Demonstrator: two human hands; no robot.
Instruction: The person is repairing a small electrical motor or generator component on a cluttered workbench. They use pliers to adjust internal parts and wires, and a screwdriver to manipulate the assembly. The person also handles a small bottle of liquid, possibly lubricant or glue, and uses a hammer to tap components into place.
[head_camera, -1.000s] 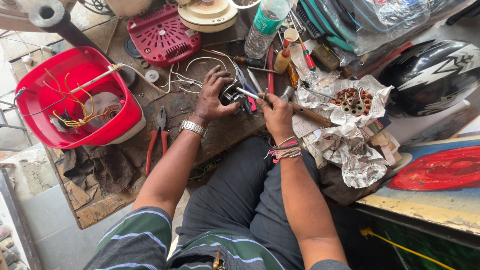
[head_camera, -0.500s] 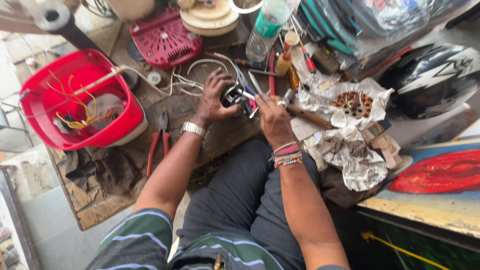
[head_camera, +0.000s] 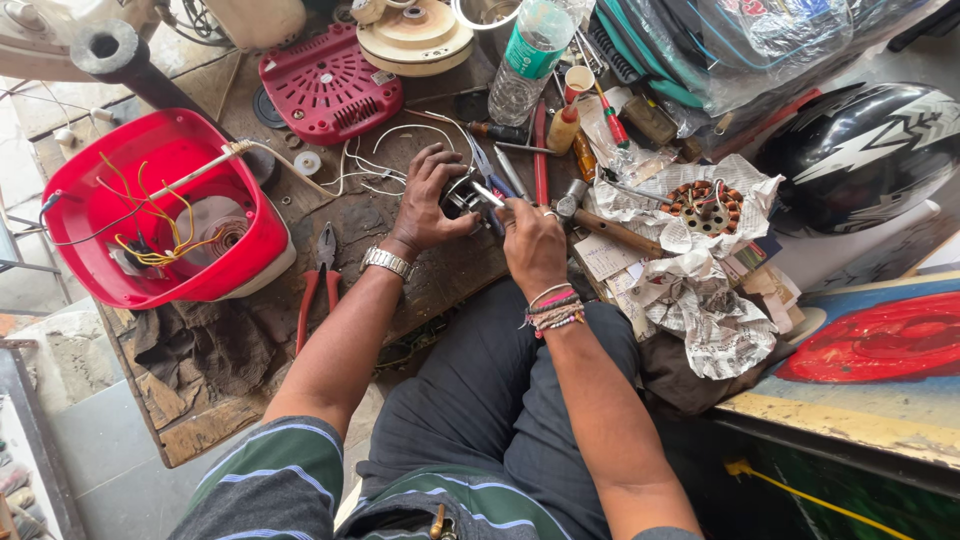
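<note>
My left hand (head_camera: 428, 200), with a metal watch on the wrist, grips a small dark motor part (head_camera: 462, 192) on the worn wooden bench (head_camera: 300, 230). My right hand (head_camera: 532, 242), with bead bracelets on the wrist, holds a slim metal tool (head_camera: 489, 194) whose tip rests against that part. White wires (head_camera: 375, 165) curl just behind my left hand. A hammer (head_camera: 600, 222) lies right of my right hand.
A red plastic housing (head_camera: 235, 245) with yellow wires stands at left. Red-handled pliers (head_camera: 320, 275) lie beside it. A red vented cover (head_camera: 328, 88), bottle (head_camera: 528, 60), screwdrivers (head_camera: 540, 150), copper stator (head_camera: 708, 205) on crumpled newspaper and a black helmet (head_camera: 860, 150) crowd the back and right.
Both hands have stayed on the motor part. The view has shifted slightly and my right hand has drawn closer to the left.
</note>
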